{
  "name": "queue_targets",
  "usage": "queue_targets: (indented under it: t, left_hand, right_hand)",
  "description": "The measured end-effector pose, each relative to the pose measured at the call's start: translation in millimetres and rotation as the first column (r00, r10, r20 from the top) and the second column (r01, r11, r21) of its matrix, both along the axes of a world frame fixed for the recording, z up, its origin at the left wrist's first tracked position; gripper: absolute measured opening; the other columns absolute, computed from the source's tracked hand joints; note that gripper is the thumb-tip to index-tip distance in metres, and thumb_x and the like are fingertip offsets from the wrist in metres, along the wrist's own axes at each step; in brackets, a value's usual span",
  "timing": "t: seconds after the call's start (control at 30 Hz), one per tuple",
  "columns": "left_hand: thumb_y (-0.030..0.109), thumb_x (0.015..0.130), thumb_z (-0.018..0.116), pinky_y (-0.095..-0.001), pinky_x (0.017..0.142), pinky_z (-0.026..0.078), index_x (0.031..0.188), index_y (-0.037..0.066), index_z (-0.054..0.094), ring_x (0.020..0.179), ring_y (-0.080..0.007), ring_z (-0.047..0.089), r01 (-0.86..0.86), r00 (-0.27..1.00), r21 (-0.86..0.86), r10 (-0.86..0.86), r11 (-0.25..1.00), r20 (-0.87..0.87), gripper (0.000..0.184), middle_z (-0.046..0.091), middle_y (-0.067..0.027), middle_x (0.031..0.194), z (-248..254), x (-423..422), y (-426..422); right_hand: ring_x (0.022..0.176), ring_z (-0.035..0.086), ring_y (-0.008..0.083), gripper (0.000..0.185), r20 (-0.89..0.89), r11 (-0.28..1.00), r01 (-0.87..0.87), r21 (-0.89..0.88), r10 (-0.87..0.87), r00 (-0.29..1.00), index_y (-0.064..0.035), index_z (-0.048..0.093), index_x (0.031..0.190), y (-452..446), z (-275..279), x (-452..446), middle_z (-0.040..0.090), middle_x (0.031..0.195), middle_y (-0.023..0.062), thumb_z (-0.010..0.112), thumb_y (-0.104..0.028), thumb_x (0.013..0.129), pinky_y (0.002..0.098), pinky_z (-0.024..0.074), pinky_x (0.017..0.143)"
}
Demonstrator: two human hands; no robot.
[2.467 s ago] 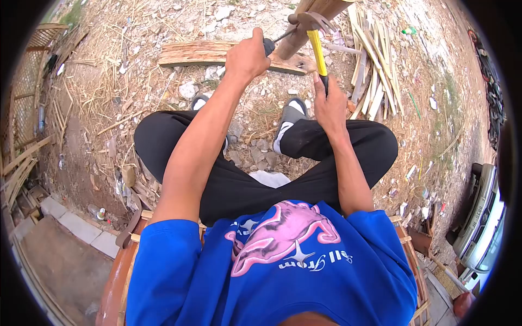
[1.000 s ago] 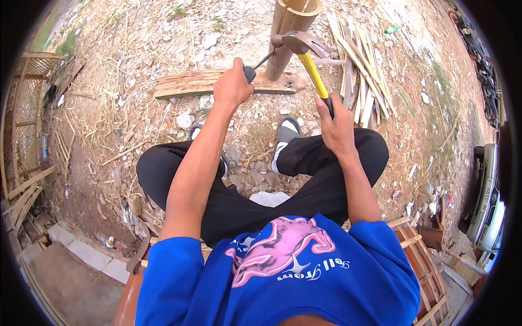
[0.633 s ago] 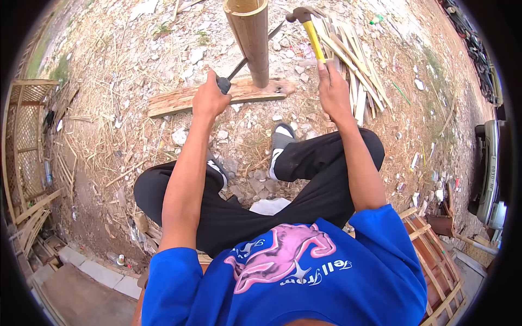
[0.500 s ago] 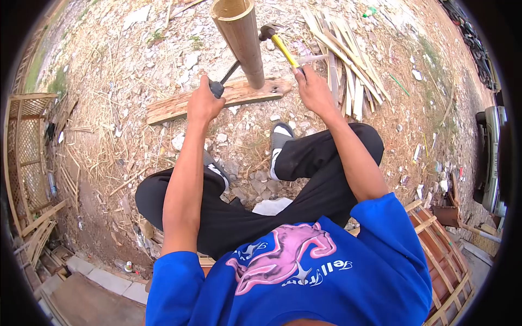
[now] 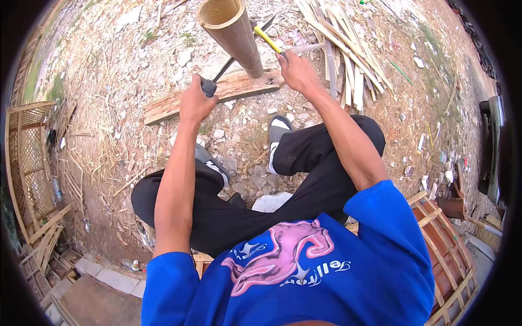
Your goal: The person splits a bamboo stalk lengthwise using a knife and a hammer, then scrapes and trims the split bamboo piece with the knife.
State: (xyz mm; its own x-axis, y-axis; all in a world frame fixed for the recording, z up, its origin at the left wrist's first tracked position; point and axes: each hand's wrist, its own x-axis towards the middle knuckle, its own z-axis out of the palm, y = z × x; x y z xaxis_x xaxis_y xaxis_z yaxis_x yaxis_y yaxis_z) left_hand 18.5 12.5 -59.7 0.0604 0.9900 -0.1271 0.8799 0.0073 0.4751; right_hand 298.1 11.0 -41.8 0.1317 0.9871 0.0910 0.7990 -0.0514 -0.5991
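My left hand (image 5: 197, 102) is closed round the black handle of a machete (image 5: 224, 69). Its dark blade slants up behind a bamboo tube (image 5: 231, 41), and the tip shows on the far right side. The tube stands tilted on a rough wooden plank (image 5: 185, 100), its hollow end facing up. A hammer (image 5: 268, 39) with a yellow handle is gripped in my right hand (image 5: 299, 73). The hammer's head is beside the tube, close to the blade and partly hidden; whether it touches the blade I cannot tell.
A pile of split bamboo strips (image 5: 353, 54) lies on the stony ground to the right. Lattice panels (image 5: 32, 163) stand at the left, and a slatted wooden frame (image 5: 443, 250) is at the lower right. My sandalled foot (image 5: 280, 136) is just before the plank.
My right hand and the hammer have moved left, bringing the head in beside the tube. The tube leans further left, and the blade's tip now shows past its right side.
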Motion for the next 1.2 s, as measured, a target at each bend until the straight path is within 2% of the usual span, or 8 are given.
queue_targets:
  t: [0.07, 0.2, 0.3, 0.33, 0.43, 0.57, 0.73, 1.2]
  left_hand:
    - [0.024, 0.072, 0.078, -0.0516, 0.075, 0.05, 0.106, 0.007, 0.046, 0.087, -0.0454, 0.066, 0.02, 0.999, 0.017, -0.019, 1.0, -0.047, 0.049, 0.068, -0.0241, 0.089, -1.5, 12.2, -1.3]
    - [0.022, 0.072, 0.078, -0.0495, 0.076, 0.051, 0.106, 0.006, 0.046, 0.086, -0.0438, 0.067, 0.038, 0.999, -0.028, -0.039, 0.999, -0.029, 0.049, 0.069, -0.0234, 0.088, 3.9, 7.9, 8.1]
    - [0.019, 0.071, 0.079, -0.0482, 0.077, 0.051, 0.106, 0.005, 0.047, 0.086, -0.0428, 0.067, -0.024, 0.995, -0.004, 0.024, 1.0, 0.093, 0.05, 0.069, -0.0234, 0.089, -11.4, 0.8, 10.8]
    - [0.02, 0.071, 0.079, -0.0491, 0.077, 0.051, 0.107, 0.006, 0.046, 0.087, -0.0431, 0.067, -0.023, 0.996, -0.015, 0.024, 1.0, 0.085, 0.05, 0.069, -0.023, 0.089, -10.3, -0.7, 11.7]
    - [0.021, 0.072, 0.078, -0.0508, 0.077, 0.051, 0.11, 0.008, 0.046, 0.088, -0.0436, 0.067, -0.022, 0.998, -0.026, 0.023, 0.999, 0.058, 0.052, 0.069, -0.0221, 0.09, -3.6, -5.1, 15.3]
    - [0.022, 0.071, 0.078, -0.0497, 0.077, 0.051, 0.109, 0.007, 0.048, 0.087, -0.0424, 0.067, -0.022, 0.999, -0.008, 0.022, 1.0, 0.036, 0.051, 0.069, -0.0223, 0.09, -3.8, -9.5, 11.8]
    - [0.02, 0.07, 0.079, -0.0469, 0.076, 0.05, 0.108, 0.007, 0.05, 0.087, -0.0398, 0.068, 0.016, 0.999, -0.006, -0.016, 1.0, -0.037, 0.05, 0.07, -0.0208, 0.091, 19.3, -20.1, 4.0]
    - [0.021, 0.069, 0.077, -0.05, 0.078, 0.051, 0.11, 0.009, 0.05, 0.091, -0.045, 0.066, 0.103, 0.987, 0.021, -0.1, 0.994, -0.128, 0.051, 0.07, -0.0235, 0.094, 28.8, -53.6, 36.3]
  right_hand:
    - [0.072, 0.057, 0.0521, 0.04, -0.007, 0.997, 0.017, -0.069, -0.018, 1.0, -0.0017, 0.056, 0.098, 2.3, 2.5, -3.3, 0.061, 0.074, 0.0285, 0.046, -0.04, 0.104, 0.0556, 0.0419, 0.063]
    - [0.063, 0.056, 0.0458, 0.044, -0.144, 0.982, 0.052, 0.182, -0.026, 0.989, -0.0013, 0.055, 0.098, -8.3, 61.7, -3.1, 0.056, 0.065, 0.0232, 0.044, -0.043, 0.105, 0.0493, 0.0411, 0.057]
    - [0.064, 0.058, 0.0481, 0.035, -0.182, 0.963, 0.086, 0.257, -0.04, 0.983, -0.0022, 0.05, 0.094, -13.9, 49.0, -1.9, 0.058, 0.063, 0.0237, 0.049, -0.035, 0.103, 0.053, 0.0405, 0.055]
    - [0.068, 0.06, 0.0493, 0.034, -0.214, 0.981, 0.086, 0.176, -0.047, 0.976, -0.003, 0.053, 0.098, -18.4, 36.7, -2.1, 0.061, 0.067, 0.025, 0.049, -0.037, 0.103, 0.0551, 0.0434, 0.06]
    - [0.074, 0.062, 0.0511, 0.035, 0.052, 0.997, 0.041, -0.07, -0.037, 0.998, -0.0038, 0.056, 0.103, -16.7, -3.2, 4.7, 0.064, 0.072, 0.0272, 0.047, -0.038, 0.103, 0.0586, 0.0455, 0.068]
    - [0.08, 0.062, 0.0525, 0.035, -0.073, 0.989, 0.095, -0.11, -0.104, 0.992, -0.0041, 0.057, 0.105, -16.4, -5.1, -0.7, 0.064, 0.077, 0.031, 0.047, -0.038, 0.102, 0.0612, 0.0446, 0.074]
    - [0.081, 0.059, 0.0497, 0.04, -0.207, 0.994, 0.108, 0.005, -0.105, 0.973, -0.0019, 0.057, 0.095, -21.1, 14.7, 0.9, 0.063, 0.078, 0.026, 0.048, -0.04, 0.102, 0.0551, 0.0434, 0.071]
    - [0.088, 0.06, 0.0521, 0.04, -0.151, 0.991, 0.043, -0.13, -0.063, 0.987, -0.0022, 0.057, 0.102, -37.5, 19.2, -17.4, 0.064, 0.085, 0.0312, 0.046, -0.04, 0.102, 0.0585, 0.0438, 0.079]
